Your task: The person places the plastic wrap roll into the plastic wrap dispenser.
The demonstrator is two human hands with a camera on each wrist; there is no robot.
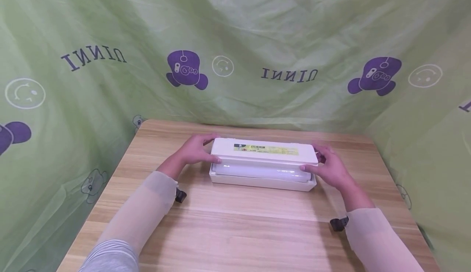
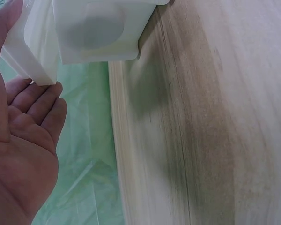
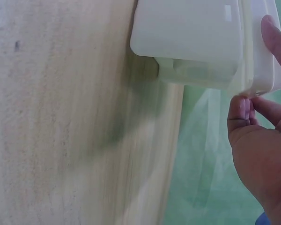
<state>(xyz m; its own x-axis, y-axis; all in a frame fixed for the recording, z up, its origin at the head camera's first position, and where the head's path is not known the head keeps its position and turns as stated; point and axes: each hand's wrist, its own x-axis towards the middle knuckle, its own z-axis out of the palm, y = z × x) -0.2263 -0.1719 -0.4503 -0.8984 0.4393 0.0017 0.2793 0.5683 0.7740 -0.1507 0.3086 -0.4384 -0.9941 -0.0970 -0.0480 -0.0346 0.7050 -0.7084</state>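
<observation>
A long white cling film dispenser (image 1: 262,183) lies crosswise on the wooden table, its lid (image 1: 198,163) raised off the front edge of the base. Below the lid shows a glossy white roll (image 1: 259,171). A yellow-green label (image 1: 266,149) runs along the lid's top. My left hand (image 1: 196,149) grips the lid's left end, thumb at the front; in the left wrist view its fingers (image 2: 47,101) curl under the lid's edge. At the other end my right hand (image 1: 333,169) pinches the lid, thumb in front and fingertips (image 3: 241,105) at its lower rim.
The wooden table (image 1: 235,231) stretches in front of the dispenser. Behind it and on both sides hangs a green curtain (image 1: 235,108) with purple figures, close along the table's back edge. Small black wrist cameras (image 1: 180,195) sit on both sleeves.
</observation>
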